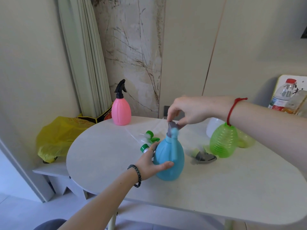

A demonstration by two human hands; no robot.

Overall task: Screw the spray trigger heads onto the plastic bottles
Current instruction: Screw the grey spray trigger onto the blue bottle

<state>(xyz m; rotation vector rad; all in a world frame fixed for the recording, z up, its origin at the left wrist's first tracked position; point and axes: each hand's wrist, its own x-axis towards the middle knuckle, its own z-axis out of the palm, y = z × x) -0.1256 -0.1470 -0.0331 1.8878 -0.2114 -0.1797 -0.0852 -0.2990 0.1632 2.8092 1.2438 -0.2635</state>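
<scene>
A blue plastic bottle (171, 156) stands upright in the middle of the white table (106, 146). My left hand (152, 163) wraps its lower left side. A grey and blue spray trigger head (173, 129) sits on its neck, blurred, and my right hand (186, 110) pinches the head's top from above. A green ribbed bottle (223, 141) without a head stands to the right. A grey trigger head (205, 156) lies on the table between the two bottles. Green trigger heads (150, 136) lie behind my left hand. At the table's far edge stands a pink bottle (121, 110) with a black trigger head.
A yellow plastic bag (56, 138) lies on a low shelf left of the table. Clear bottles (285, 97) stand at the far right, a white container (214, 125) and a pale green one (245, 140) behind the green bottle. A curtain hangs behind.
</scene>
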